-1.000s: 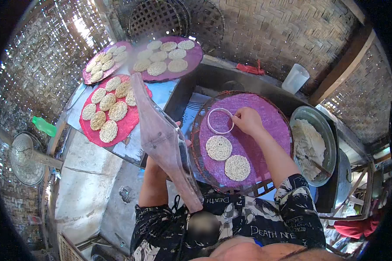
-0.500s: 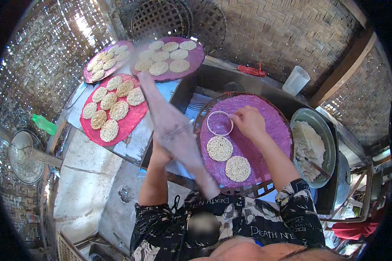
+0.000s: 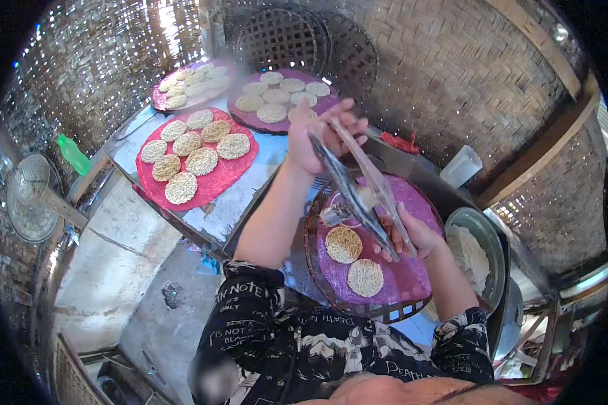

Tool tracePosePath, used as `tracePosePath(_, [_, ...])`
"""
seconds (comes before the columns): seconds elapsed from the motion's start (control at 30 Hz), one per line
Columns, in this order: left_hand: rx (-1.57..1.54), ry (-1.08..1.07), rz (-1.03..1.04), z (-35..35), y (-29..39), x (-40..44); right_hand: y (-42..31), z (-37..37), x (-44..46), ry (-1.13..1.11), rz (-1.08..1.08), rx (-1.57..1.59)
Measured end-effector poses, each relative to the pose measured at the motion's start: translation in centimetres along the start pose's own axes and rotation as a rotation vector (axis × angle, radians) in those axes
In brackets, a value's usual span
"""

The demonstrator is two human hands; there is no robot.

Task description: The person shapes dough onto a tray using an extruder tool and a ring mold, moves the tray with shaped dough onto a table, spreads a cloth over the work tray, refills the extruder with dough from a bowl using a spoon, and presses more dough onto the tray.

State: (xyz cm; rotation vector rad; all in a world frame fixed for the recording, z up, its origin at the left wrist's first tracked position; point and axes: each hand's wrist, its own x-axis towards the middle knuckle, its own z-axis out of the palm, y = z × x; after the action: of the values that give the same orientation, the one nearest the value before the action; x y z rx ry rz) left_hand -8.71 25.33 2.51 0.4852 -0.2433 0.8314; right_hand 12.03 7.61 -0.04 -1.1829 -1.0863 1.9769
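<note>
Left hand: the left hand (image 3: 309, 140) is raised at the upper end of the two-bar tool, fingers spread wide; whether the tool is pressed by the palm cannot be told.
Right hand: the lower end of the tool is held by the right hand (image 3: 415, 233), its fingers curled about the bars.
Two-bar tool: the two-bar tool (image 3: 358, 196) is tilted above the purple cloth, one bar dark, the other pale pink; the bars are set a little apart, with a pale part seen between them.
Purple cloth: the purple cloth (image 3: 409, 283) is laid over a woven tray (image 3: 389, 313); two pale rounds (image 3: 365, 277) are borne by it, side by side, left of the right hand.
Red cloth: nine rounds (image 3: 201, 160) are spread on the red cloth (image 3: 224, 181), left of the left forearm.
Rear sheets: more rounds are carried on two sheets (image 3: 243, 117) behind.
Basin: a white mass (image 3: 466, 260) is contained in the basin (image 3: 500, 270), near the right forearm.
Ledge: a translucent cup (image 3: 461, 167) is tilted near a red item (image 3: 400, 142).
Far left: a green bottle (image 3: 73, 154) is seen near a strainer (image 3: 32, 179).
</note>
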Motion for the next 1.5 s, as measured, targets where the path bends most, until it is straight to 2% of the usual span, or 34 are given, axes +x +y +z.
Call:
tracePosePath(0.03, [-0.044,-0.081,-0.007,-1.2,-0.5,0.9,-0.2,-0.5,0.0,0.018,0.027,0.012])
tracePosePath(0.1, [-0.029,-0.028,0.069,-2.2,-2.1,1.8,-0.6,-1.8,-0.3,0.060,0.077,0.045])
tracePosePath(0.23, [-0.082,0.071,0.145,-4.7,-4.7,2.5,-1.4,-3.9,-1.2,0.267,0.147,-0.154])
tracePosePath(0.47, [-0.104,0.175,0.180,-5.5,-5.3,0.9,-1.0,-3.7,-1.2,0.378,0.206,-0.306])
tracePosePath(0.6, [-0.054,0.233,0.194,-5.6,-3.5,0.7,-0.7,-2.5,0.4,0.398,0.158,-0.323])
tracePosePath(0.8, [-0.015,0.113,0.224,-6.9,-1.5,1.9,-1.8,-1.2,2.1,0.539,0.079,-0.461])
tracePosePath(0.97, [-0.054,0.146,0.252,-7.5,-2.4,2.9,-2.4,-1.4,1.7,0.665,0.021,-0.606])
tracePosePath(1.07, [-0.077,0.208,0.238,-7.8,-3.6,3.1,-2.9,-1.6,0.7,0.726,0.066,-0.678])
tracePosePath(1.17, [-0.114,0.244,0.211,-8.1,-4.7,2.7,-3.3,-0.4,-0.5,0.765,0.117,-0.708])
tracePosePath(1.27, [-0.121,0.302,0.190,-8.1,-5.4,1.7,-2.5,-0.9,-1.1,0.705,0.136,-0.721])
tracePosePath(1.5, [-0.073,0.353,0.194,-7.3,-3.8,0.5,-0.7,0.5,0.2,0.680,0.067,-0.660])
